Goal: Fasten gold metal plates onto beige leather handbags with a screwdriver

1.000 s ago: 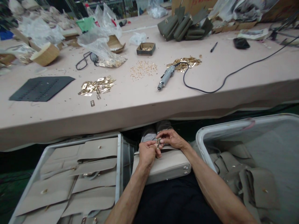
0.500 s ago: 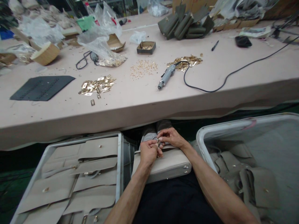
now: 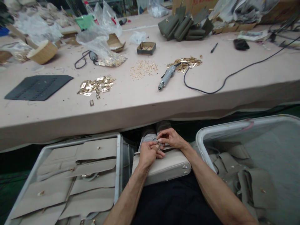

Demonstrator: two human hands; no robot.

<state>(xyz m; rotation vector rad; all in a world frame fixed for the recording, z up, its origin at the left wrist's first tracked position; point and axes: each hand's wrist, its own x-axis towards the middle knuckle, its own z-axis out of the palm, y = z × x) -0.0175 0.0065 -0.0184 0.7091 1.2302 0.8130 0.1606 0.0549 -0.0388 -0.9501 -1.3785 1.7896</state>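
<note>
A beige leather bag (image 3: 164, 167) lies across my lap, below the table edge. Both hands meet over its far end. My left hand (image 3: 146, 153) is closed, its fingertips pinching a small gold metal clasp (image 3: 159, 144). My right hand (image 3: 172, 139) is closed too, with thumb and fingers gripping the same clasp from the right. The clasp sits just above the bag's top edge; whether it is fixed to the bag is hidden by my fingers.
A grey bin (image 3: 70, 175) of beige flaps stands at my left, a white bin (image 3: 246, 156) of beige pieces at my right. On the pink table (image 3: 145, 93) lie gold plates (image 3: 96, 86), small screws (image 3: 143, 67), a corded electric screwdriver (image 3: 166, 76), a dark mat (image 3: 37, 87) and olive bags (image 3: 185, 23).
My fingers have shifted slightly on the clasp, which now shows as an open rectangular loop. The hands and the bag stay in place.
</note>
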